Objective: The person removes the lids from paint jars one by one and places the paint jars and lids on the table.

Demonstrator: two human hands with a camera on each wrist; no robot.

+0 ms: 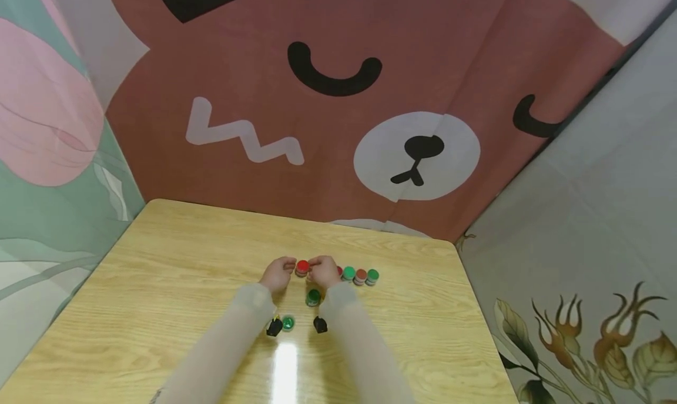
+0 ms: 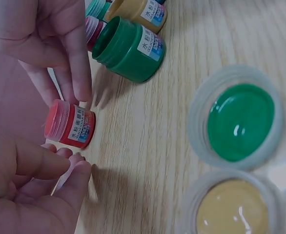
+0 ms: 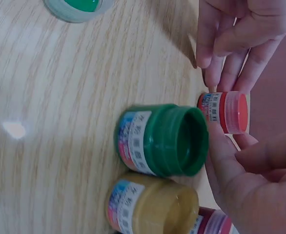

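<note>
A small red paint jar [image 1: 302, 267] with its lid on stands between the two hands. My left hand [image 1: 277, 274] is on its left, fingers loosely bent and thumb near the forefinger [image 2: 50, 168]. On its other side, my right hand [image 1: 324, 271] has its fingertips beside the jar, seemingly touching it; no grip shows. Closer to me stands a green paint jar [image 3: 165, 139] without its lid, and an ochre paint jar [image 3: 150, 202], likewise uncapped, is next to it in the right wrist view.
A paint-filled green lid [image 1: 288, 323] and an ochre lid [image 2: 233, 209] lie upturned on the wooden table [image 1: 158, 310]. Several capped jars, including a teal-green jar [image 1: 349, 273] and a brown-red jar [image 1: 361, 276], stand in a row to the right. A printed curtain [image 1: 328, 157] hangs behind.
</note>
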